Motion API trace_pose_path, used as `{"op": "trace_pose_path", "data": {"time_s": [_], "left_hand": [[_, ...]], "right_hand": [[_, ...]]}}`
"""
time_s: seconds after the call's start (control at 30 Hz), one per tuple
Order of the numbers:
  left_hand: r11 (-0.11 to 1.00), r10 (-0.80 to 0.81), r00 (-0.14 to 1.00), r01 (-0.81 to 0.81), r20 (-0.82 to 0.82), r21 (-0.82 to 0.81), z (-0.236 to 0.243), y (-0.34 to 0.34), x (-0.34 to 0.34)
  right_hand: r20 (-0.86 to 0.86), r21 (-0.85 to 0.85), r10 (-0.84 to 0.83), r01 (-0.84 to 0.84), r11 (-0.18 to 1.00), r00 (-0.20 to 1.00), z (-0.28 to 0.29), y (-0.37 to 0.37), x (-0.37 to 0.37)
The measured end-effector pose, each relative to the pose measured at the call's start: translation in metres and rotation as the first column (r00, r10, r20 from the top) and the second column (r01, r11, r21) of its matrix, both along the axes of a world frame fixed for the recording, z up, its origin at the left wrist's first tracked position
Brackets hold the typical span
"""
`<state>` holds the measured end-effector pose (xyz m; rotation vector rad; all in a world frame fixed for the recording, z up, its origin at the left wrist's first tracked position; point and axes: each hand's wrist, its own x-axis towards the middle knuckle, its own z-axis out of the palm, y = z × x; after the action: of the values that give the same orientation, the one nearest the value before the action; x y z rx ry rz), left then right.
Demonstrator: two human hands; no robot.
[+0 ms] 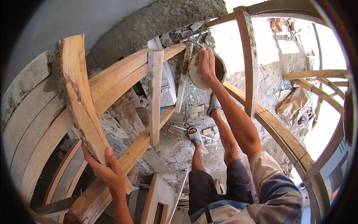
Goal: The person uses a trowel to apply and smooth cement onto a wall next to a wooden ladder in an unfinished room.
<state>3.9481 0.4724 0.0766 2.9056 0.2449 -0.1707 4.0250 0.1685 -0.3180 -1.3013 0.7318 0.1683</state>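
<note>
At the lower left, my left hand (110,171) grips the bottom end of a curved, rough-edged wooden board (80,86), which stands tilted against the curved timber framework (123,72), grey material along its upper left edge. My right hand (205,63) is closed around a tool with a bent metal shank (201,39), its far end hard to make out, over a round bucket (220,69) beyond the upright wooden battens.
Weathered curved boards (28,123) line the left, beside a wall (71,22). A long curved beam (276,134) runs along my right, near an upright post (246,59). My sandalled feet (194,134) stand on rubble-strewn ground; crumpled sacking (292,104) lies at right.
</note>
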Motion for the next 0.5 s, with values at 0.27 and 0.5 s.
{"op": "trace_pose_path", "data": {"time_s": [0.27, 0.5], "left_hand": [[0.994, 0.082, 0.995, -0.086, -0.05, -0.067, -0.01, -0.006, -0.001], [1.0, -0.025, 0.999, 0.025, -0.049, 0.003, 0.0, 0.016, -0.009]], "right_hand": [[-0.219, 0.361, -0.527, 0.57, 0.738, 0.821, -0.055, 0.0, 0.124], [-0.074, 0.242, -0.351, 0.359, 0.901, 0.933, -0.047, 0.012, 0.1]]}}
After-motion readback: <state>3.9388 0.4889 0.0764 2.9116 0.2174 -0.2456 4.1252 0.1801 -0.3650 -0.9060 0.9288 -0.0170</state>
